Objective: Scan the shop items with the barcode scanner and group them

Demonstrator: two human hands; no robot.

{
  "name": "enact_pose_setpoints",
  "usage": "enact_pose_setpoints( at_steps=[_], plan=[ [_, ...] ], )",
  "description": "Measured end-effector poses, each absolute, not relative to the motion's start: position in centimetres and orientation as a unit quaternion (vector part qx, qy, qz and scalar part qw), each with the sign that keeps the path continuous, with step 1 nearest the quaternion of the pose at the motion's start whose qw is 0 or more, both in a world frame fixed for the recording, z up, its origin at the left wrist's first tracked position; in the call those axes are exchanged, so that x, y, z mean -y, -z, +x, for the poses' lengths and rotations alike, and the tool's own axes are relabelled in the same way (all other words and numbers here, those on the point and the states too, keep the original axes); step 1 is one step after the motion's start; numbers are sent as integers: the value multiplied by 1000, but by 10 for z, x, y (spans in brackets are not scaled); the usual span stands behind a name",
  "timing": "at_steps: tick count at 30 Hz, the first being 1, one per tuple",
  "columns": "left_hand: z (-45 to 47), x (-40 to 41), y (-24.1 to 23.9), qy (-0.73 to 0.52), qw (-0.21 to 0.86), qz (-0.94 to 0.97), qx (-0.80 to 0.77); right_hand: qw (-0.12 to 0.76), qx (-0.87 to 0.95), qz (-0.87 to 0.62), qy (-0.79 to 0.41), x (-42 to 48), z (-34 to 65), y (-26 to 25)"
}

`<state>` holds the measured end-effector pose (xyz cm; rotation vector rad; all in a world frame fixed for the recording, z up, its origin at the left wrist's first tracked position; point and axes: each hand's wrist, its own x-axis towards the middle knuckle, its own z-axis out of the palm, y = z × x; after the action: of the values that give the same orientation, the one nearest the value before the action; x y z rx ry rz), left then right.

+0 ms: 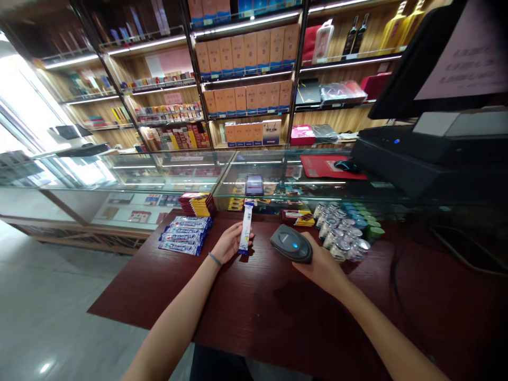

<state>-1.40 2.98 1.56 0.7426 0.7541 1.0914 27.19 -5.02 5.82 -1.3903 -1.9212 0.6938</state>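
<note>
My left hand (227, 243) is closed around a long, narrow wrapped snack bar (246, 227), white with blue patterned ends, held just over the dark red table. A printed barcode shows near the bar's upper end. In my right hand (323, 264) is a dark grey barcode scanner (291, 243) with a lit blue light, its head turned toward the bar. To the left of my left hand lie several blue-and-white wrapped bars (186, 235), side by side. Small jars with silver lids (341, 248) stand in rows beyond my right hand.
Stacked yellow-and-maroon packets (196, 205) sit at the table's back left, with more packets (297, 217) near the middle. A glass display counter (234, 164) borders the far edge. At right are a monitor (428, 69), a phone-like dark device (468, 248) and a cable (397, 286).
</note>
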Motion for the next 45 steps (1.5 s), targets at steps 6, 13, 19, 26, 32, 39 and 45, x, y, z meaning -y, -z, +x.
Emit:
enact_pose_setpoints(
  at_steps=[6, 13, 19, 26, 32, 39, 45],
  plan=[
    [-13, -32, -21, -507, 707, 348, -349, 315, 719, -558, -270, 45, 273, -57],
    [-53, -39, -68, -579, 547, 439, -415, 353, 706, -562, -246, 47, 266, -56],
    [-140, -42, -88, -513, 275, 621, -525, 365, 714, -547, -237, 51, 256, -60],
    [-207, -44, -85, -307, 9, 770, -560, 310, 732, -548, -260, 51, 245, -63],
    [-220, -64, -64, -229, -7, 801, -553, 304, 761, -517, -248, 48, 239, -51],
    [-231, -85, -46, -219, 11, 804, -552, 300, 763, -518, -246, 46, 238, -46],
    [-234, -91, -41, -207, 16, 818, -536, 293, 768, -517, -239, 45, 240, -44]
  ],
)
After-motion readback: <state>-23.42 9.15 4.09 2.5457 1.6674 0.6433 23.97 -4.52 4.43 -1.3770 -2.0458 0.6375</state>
